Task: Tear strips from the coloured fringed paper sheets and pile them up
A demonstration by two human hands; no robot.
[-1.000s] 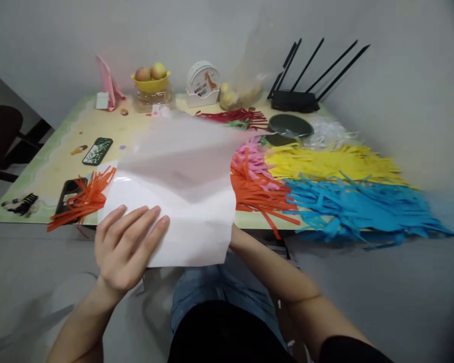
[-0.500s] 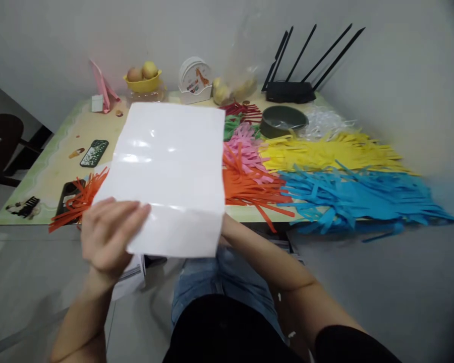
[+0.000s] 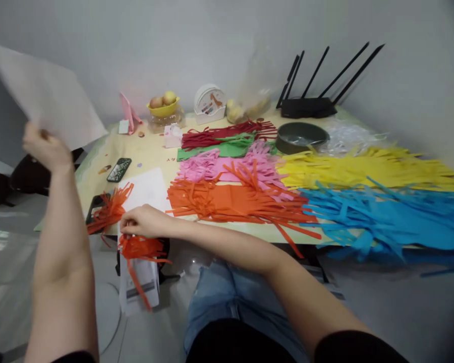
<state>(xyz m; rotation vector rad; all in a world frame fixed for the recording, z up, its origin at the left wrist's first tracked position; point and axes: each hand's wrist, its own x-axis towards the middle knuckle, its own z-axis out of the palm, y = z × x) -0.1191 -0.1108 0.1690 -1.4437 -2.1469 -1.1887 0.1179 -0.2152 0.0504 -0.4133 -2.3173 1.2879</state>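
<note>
My left hand is raised at the far left, pinching a white paper sheet that hangs in the air above the table's left end. My right hand reaches across to the table's near edge and is closed on a bunch of orange paper strips that dangle over the edge. Beside it lie another white sheet and a second orange fringe bundle. Cut paper fringes spread across the table: orange, pink, green, red, yellow, blue.
A phone lies at the table's left. A dark round bowl, a black router with antennas, a yellow fruit bowl, a round white holder and a clear bag sit along the far wall. Papers lie on the floor.
My left hand lifted the white sheet off the table and swung it up to the left. My right hand, earlier hidden under the sheet, now grips orange strips at the edge.
</note>
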